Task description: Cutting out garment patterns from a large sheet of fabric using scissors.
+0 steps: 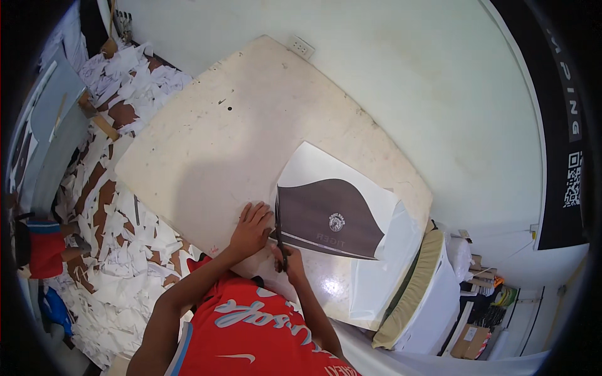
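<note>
A white sheet (308, 160) with a dark grey printed panel (313, 203) lies on the pale table. The panel has a curved top and bears a small round emblem. My right hand (290, 264), near the table's front edge, is closed round the handles of dark scissors (279, 237). Their blades point away from me along the left edge of the printed panel. My left hand (252, 227) rests on the tabletop just left of the scissors, fingers spread and nothing held. The exact cutting point is too small to make out.
The worn cream tabletop (207, 131) has dark spots. Thin translucent sheets (382, 269) lie under the printed sheet's right side. White paper scraps (119, 288) cover the floor at left, where a person in red (47, 250) works. A cardboard box (470, 341) stands at lower right.
</note>
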Demonstrator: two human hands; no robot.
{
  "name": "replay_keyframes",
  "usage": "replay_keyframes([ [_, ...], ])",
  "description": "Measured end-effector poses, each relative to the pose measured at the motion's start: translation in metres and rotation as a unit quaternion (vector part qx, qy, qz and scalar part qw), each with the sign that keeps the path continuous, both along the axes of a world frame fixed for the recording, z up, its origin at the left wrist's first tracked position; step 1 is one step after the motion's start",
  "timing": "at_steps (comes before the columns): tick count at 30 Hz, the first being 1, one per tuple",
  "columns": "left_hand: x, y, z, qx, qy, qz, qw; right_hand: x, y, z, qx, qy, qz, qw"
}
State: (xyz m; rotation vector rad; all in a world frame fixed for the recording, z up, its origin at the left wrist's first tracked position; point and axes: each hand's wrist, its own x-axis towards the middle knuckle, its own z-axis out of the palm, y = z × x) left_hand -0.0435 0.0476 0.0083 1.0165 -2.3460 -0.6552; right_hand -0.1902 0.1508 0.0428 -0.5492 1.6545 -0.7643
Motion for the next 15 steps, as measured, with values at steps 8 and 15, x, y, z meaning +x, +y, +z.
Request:
replay_keyframes([
  [8, 0.044, -0.011, 0.006, -0.045, -0.13, 0.011, 0.99, -0.007, 0.024, 0.012, -0.022, 0.063, 0.02, 0.998],
  [15, 0.016, -0.071, 0.086, -0.042, -0.075, -0.083, 0.993, 0.003, 0.106, 0.027, -0.053, 0.095, -0.082, 0.991],
])
